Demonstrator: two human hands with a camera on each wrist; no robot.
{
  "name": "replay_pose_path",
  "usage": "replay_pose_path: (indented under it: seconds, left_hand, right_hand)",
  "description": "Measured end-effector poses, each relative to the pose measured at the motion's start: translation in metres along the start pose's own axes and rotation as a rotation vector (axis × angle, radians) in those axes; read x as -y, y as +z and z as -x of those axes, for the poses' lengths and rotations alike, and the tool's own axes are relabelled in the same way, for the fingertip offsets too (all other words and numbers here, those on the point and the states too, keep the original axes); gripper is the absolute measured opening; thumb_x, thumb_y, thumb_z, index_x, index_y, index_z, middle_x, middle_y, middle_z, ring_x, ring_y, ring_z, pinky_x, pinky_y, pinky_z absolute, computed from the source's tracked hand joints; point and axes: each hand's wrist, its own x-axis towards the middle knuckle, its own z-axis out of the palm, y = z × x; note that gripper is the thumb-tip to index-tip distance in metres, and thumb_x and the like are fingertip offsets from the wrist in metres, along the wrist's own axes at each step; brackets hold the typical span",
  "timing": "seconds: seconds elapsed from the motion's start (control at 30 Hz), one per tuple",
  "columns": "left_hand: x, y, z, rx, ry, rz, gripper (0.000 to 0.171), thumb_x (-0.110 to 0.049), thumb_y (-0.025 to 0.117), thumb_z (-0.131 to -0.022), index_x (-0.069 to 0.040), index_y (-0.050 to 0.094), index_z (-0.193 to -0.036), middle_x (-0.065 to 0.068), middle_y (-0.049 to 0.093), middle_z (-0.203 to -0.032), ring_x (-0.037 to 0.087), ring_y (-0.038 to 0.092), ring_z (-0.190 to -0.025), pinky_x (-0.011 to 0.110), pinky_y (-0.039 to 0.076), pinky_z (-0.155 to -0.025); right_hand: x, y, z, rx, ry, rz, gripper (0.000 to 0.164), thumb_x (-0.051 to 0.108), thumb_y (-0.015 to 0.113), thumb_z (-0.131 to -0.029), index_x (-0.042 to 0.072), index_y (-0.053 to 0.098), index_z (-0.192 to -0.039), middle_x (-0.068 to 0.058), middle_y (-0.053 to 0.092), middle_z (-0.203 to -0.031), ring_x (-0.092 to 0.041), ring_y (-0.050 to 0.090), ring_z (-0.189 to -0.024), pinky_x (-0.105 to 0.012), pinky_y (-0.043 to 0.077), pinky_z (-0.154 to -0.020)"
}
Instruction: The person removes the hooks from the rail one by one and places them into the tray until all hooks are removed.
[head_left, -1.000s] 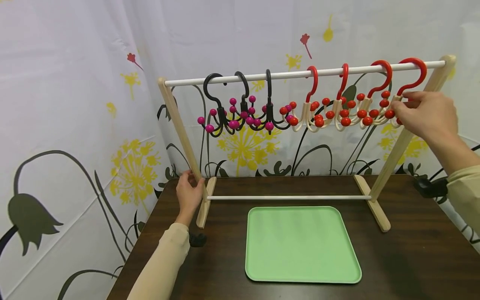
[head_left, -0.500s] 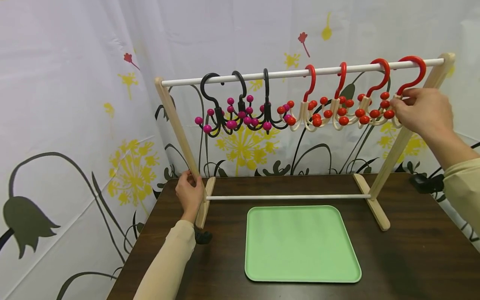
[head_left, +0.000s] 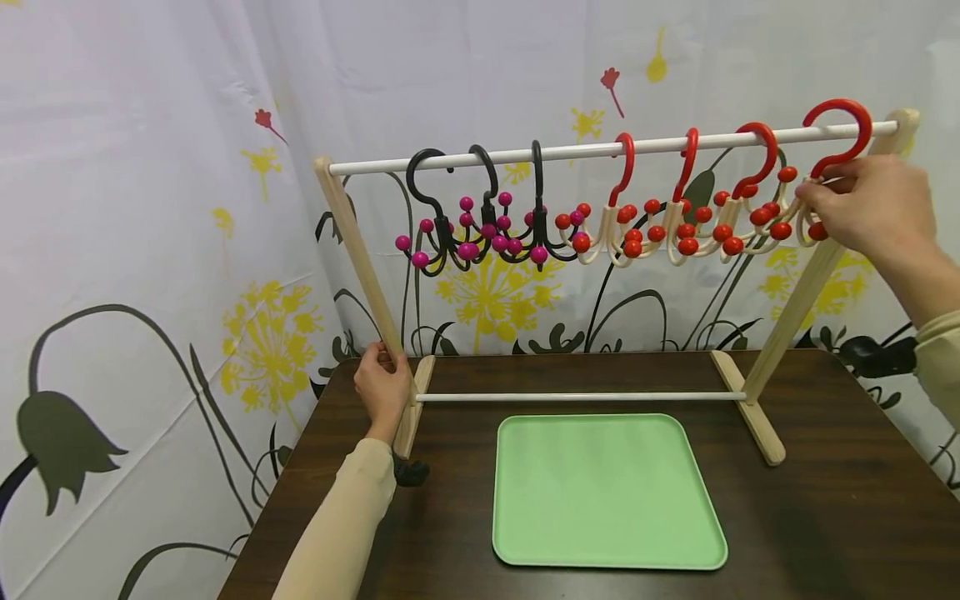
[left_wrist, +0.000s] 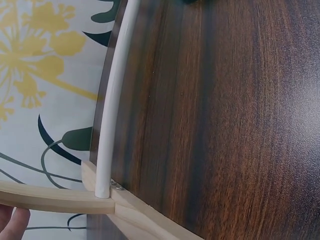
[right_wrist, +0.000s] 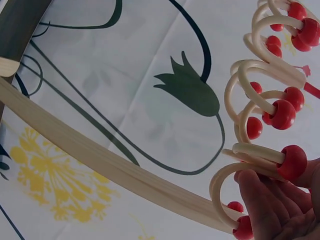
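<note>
My right hand (head_left: 877, 204) pinches the neck of the rightmost multi-prong hook hanger (head_left: 842, 105), which has a red hook and cream prongs tipped with red balls. Its hook arches high above the white top rod (head_left: 581, 151), with a gap under the curve. In the right wrist view, fingers (right_wrist: 260, 200) lie against its cream prongs, beside a red ball (right_wrist: 292, 162). Low on the rack's left wooden post (head_left: 360, 250), my left hand (head_left: 382, 387) grips the wood with thumb and fingers. The left wrist view shows fingertips (left_wrist: 17, 225) behind that post (left_wrist: 55, 200).
Several other hangers hang on the rod: black ones (head_left: 538, 217) with pink balls at left, red-hooked ones (head_left: 624, 167) at right. A green tray (head_left: 607, 492) lies on the dark wooden table (head_left: 840, 517) before the rack. A patterned curtain (head_left: 172, 167) hangs close behind.
The rightmost red-hooked hanger has risen and shifted slightly right with my right hand, its hook lifting off the rod. My left hand stays on the post.
</note>
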Motion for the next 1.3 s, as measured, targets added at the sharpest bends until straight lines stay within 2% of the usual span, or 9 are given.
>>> replay_pose_path:
  seconds: [0.23,0.47,0.6,0.7,1.0,1.1,1.13,1.23,1.3]
  left_hand:
    - [0.001,0.002,-0.001,-0.007,0.011,-0.007,0.02,-0.005,0.073,-0.081,0.001,0.065,-0.098,0.017,0.069,-0.088,0.033,0.066,-0.078,0.049,0.046,-0.078]
    - [0.003,0.001,0.002,-0.025,0.008,-0.022,0.019,-0.004,0.072,-0.081,0.001,0.065,-0.098,0.017,0.069,-0.087,0.034,0.065,-0.078,0.05,0.045,-0.078]
    - [0.001,0.002,0.001,-0.023,0.005,-0.029,0.019,-0.006,0.072,-0.081,0.001,0.065,-0.098,0.017,0.069,-0.087,0.034,0.065,-0.079,0.051,0.045,-0.079]
    - [0.0,0.001,0.0,-0.025,-0.003,-0.031,0.019,-0.006,0.072,-0.081,0.0,0.065,-0.098,0.016,0.069,-0.086,0.034,0.065,-0.079,0.05,0.045,-0.079]
    - [-0.004,-0.001,0.001,-0.03,-0.014,-0.042,0.018,-0.007,0.072,-0.081,0.0,0.066,-0.097,0.016,0.069,-0.087,0.033,0.065,-0.079,0.05,0.045,-0.08]
    - [-0.004,-0.002,0.002,-0.023,-0.02,-0.043,0.019,-0.006,0.072,-0.081,0.0,0.065,-0.097,0.016,0.069,-0.088,0.033,0.065,-0.079,0.05,0.045,-0.08]
    - [-0.004,-0.002,0.002,-0.021,-0.023,-0.045,0.019,-0.006,0.072,-0.081,0.0,0.065,-0.097,0.016,0.069,-0.088,0.033,0.065,-0.08,0.05,0.045,-0.08]
    - [-0.004,-0.003,0.002,-0.014,-0.024,-0.048,0.018,-0.006,0.072,-0.081,0.0,0.065,-0.097,0.016,0.069,-0.088,0.034,0.065,-0.08,0.05,0.045,-0.08]
    - [-0.005,-0.003,0.002,-0.011,-0.019,-0.047,0.018,-0.006,0.072,-0.082,0.0,0.065,-0.097,0.017,0.069,-0.088,0.034,0.064,-0.08,0.051,0.045,-0.079]
  right_hand:
    - [0.001,-0.005,0.0,-0.01,0.007,-0.091,0.051,0.027,0.048,-0.102,-0.011,0.048,-0.136,-0.034,0.053,-0.13,-0.052,0.056,-0.106,-0.015,0.034,-0.043]
    - [-0.005,-0.004,0.004,-0.046,-0.018,-0.115,0.051,0.029,0.048,-0.102,-0.01,0.05,-0.135,-0.033,0.055,-0.128,-0.05,0.056,-0.11,-0.018,0.042,-0.048]
    - [-0.007,-0.004,0.001,-0.048,-0.001,-0.135,0.053,0.032,0.044,-0.103,-0.007,0.047,-0.139,-0.029,0.053,-0.134,-0.049,0.053,-0.115,-0.032,0.053,-0.08]
    - [-0.006,-0.004,-0.002,-0.045,0.019,-0.172,0.056,0.036,0.042,-0.103,-0.001,0.042,-0.145,-0.025,0.05,-0.14,-0.046,0.051,-0.121,-0.045,0.041,-0.101]
    - [0.001,-0.007,0.008,-0.022,0.029,-0.195,0.06,0.04,0.047,-0.1,0.001,0.044,-0.145,-0.024,0.052,-0.139,-0.042,0.058,-0.114,-0.025,0.048,-0.086]
    - [-0.001,-0.009,0.015,-0.036,0.029,-0.213,0.06,0.04,0.048,-0.1,0.0,0.043,-0.145,-0.025,0.051,-0.139,-0.019,0.065,-0.094,-0.024,0.047,-0.089]
    - [-0.001,-0.01,0.017,-0.044,0.025,-0.223,0.061,0.04,0.048,-0.1,-0.001,0.042,-0.145,-0.026,0.05,-0.139,-0.018,0.064,-0.094,-0.025,0.045,-0.092]
    - [-0.007,-0.012,0.022,-0.08,0.001,-0.26,0.059,0.037,0.051,-0.1,-0.003,0.044,-0.143,-0.02,0.058,-0.132,0.005,0.05,-0.075,-0.014,0.046,-0.082]
    - [-0.011,-0.015,0.027,-0.091,0.0,-0.296,0.059,0.037,0.052,-0.099,-0.002,0.045,-0.143,-0.015,0.059,-0.133,0.007,0.05,-0.076,-0.006,0.043,-0.072]
